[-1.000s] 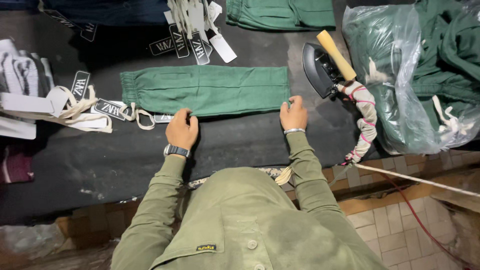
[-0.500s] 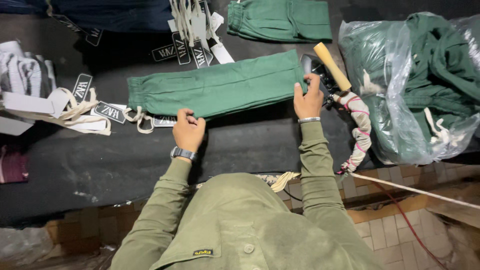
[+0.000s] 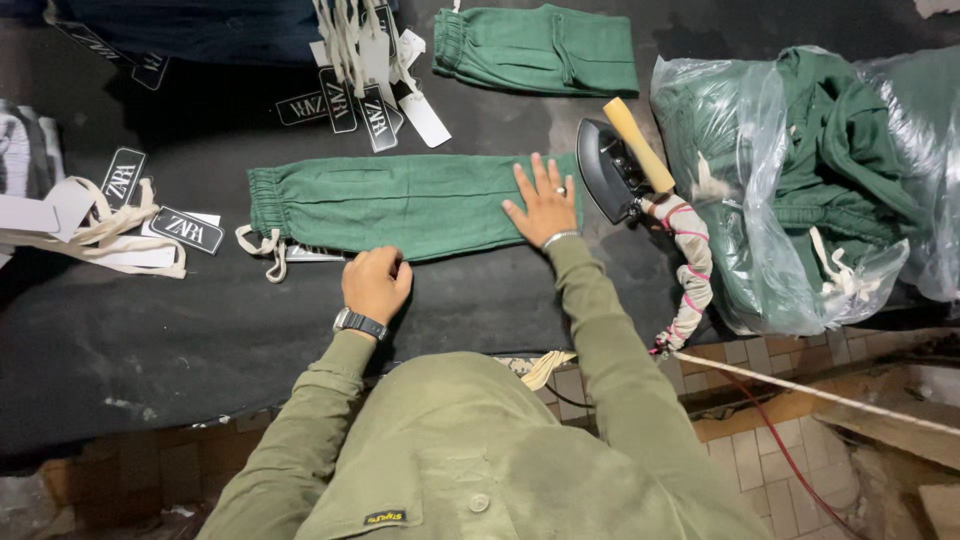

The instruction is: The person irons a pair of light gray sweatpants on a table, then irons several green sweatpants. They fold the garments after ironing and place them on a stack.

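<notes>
A folded pair of green trousers point(image 3: 400, 205) lies lengthwise on the black work table point(image 3: 180, 330), with its waistband and cream drawstring at the left. My right hand point(image 3: 543, 203) rests flat, fingers spread, on the right end of the garment. My left hand point(image 3: 374, 283) is curled at the garment's near edge, fingers closed on the fabric; a watch sits on that wrist. Both sleeves are olive green.
A black iron with a wooden handle point(image 3: 625, 165) stands right of the garment, its wrapped cord point(image 3: 690, 280) trailing down. A clear plastic bag of green clothes point(image 3: 800, 190) fills the right side. Another folded green garment point(image 3: 540, 50) lies at the back. Black and white hang tags point(image 3: 365, 95) lie scattered.
The garment has shifted toward me and lies straighter. My right hand moved from gripping its right end to lying flat on it. My left hand moved up to its near edge.
</notes>
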### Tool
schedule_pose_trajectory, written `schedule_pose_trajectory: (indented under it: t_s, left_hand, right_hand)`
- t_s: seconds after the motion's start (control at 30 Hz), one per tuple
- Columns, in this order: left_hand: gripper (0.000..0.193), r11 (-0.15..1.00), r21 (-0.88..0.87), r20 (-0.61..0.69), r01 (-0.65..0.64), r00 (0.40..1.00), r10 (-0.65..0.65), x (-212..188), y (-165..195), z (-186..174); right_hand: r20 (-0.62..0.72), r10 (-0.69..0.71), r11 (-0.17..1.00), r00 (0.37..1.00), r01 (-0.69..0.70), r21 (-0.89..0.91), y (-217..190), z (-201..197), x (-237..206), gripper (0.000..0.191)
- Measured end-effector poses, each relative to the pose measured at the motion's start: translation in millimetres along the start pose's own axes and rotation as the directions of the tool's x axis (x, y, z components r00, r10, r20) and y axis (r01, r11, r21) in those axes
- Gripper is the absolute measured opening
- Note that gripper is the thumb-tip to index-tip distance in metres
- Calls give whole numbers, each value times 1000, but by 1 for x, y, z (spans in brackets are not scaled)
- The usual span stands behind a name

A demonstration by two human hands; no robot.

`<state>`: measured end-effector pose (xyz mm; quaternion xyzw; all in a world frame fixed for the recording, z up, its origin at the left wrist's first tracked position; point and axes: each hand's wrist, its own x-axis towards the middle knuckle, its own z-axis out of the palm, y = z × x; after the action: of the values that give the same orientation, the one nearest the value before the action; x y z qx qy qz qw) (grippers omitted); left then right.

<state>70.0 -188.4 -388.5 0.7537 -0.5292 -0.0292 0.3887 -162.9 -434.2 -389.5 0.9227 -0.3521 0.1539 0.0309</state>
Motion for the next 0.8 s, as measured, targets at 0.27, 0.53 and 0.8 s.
schedule_pose_trajectory:
  t_s: [0.27,0.53,0.8]
  left_hand:
    - [15,994,-23,-89,-102,991,100,1,3,-5]
    - [12,996,-30,-57,-81,995,79,2,3,-5]
    - [10,995,-60,-89,-82,993,76,1,0,-6]
  right_hand:
    - [-172,243,866,955,-293,-405,92,-55,13,66]
    - [-279,482,873,831,-482,70,170,-58,-8,27]
    - [-27,44,990,999,-40,134,113,-101,15,26]
